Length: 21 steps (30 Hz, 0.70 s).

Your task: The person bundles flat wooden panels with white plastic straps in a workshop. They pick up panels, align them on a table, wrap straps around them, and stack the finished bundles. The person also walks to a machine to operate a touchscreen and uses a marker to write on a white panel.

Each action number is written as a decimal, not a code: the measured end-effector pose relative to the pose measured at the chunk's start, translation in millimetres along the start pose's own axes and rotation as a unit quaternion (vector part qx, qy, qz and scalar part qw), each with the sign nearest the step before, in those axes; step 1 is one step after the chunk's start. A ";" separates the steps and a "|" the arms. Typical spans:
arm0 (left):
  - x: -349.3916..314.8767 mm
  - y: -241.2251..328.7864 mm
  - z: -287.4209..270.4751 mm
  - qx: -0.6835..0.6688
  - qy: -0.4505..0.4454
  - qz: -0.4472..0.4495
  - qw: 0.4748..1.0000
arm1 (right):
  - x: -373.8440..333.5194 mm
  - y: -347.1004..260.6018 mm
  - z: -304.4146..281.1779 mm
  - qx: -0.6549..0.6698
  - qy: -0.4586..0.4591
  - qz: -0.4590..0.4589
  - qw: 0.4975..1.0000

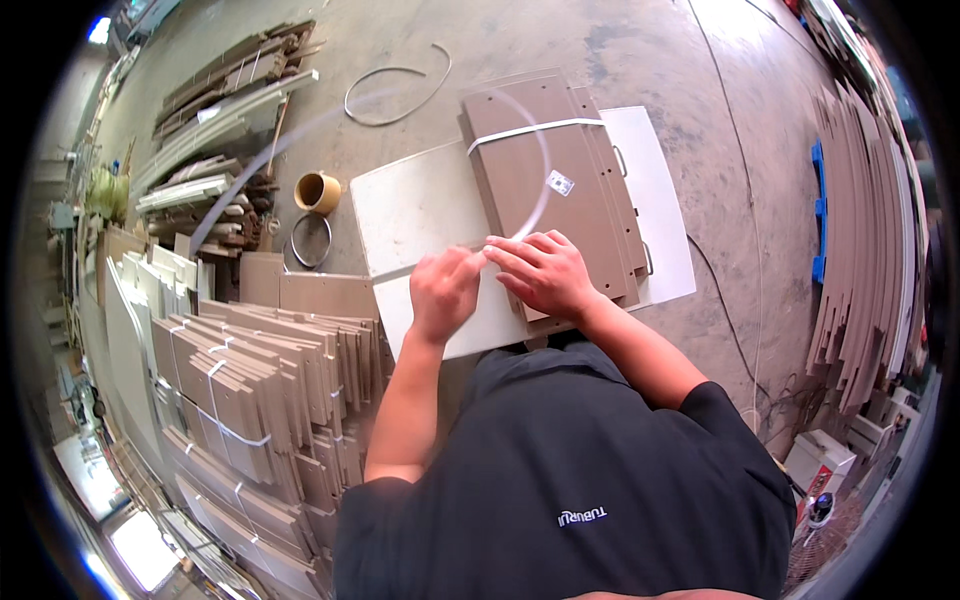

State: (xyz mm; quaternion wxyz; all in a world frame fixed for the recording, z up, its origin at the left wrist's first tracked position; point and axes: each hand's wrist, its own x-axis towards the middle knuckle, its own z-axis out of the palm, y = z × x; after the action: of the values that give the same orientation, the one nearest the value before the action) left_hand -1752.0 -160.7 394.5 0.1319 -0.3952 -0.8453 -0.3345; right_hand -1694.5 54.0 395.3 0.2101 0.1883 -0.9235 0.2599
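Note:
Brown panels point(560, 215) lie stacked in front of me, with a white packing strap point(535, 130) drawn across their far part. A loose length of pale plastic strap point(543, 195), smeared by motion, arcs over the stack from my fingers. My left hand point(445, 290) is closed in a fist, slightly blurred, with the strap's end apparently in it. Close beside its knuckles, my right hand point(547, 275) pinches the strap with its fingertips, above the near left edge of the stack. A small printed label point(560, 182) sits on the top panel.
White boards point(415, 205) lie under the stack. At left stand strapped bundles of brown panels point(245, 390). Farther off are a tan tape roll point(317, 192), a strap coil point(311, 241), a loose strap piece point(395, 118) and piled board strips point(225, 110). More panels point(865, 240) stand at right.

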 end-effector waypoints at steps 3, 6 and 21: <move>-12.0 9.0 5.6 -0.113 0.093 -0.121 0.982 | -45.7 54.2 4.6 -0.072 -0.023 0.062 0.995; -42.1 -2.3 -4.8 -0.133 0.186 -0.309 0.923 | -113.6 121.6 -11.8 -0.131 -0.011 0.146 0.981; -9.3 21.3 -4.5 -0.292 0.335 -0.401 0.801 | -288.9 341.5 -65.5 0.093 0.242 0.587 0.767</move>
State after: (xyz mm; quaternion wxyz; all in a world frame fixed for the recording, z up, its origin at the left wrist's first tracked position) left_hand -1730.0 -159.2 403.1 0.1390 0.0963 -0.6935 -0.7003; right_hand -1588.8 430.7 168.9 0.2147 -0.4410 -0.7438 0.4540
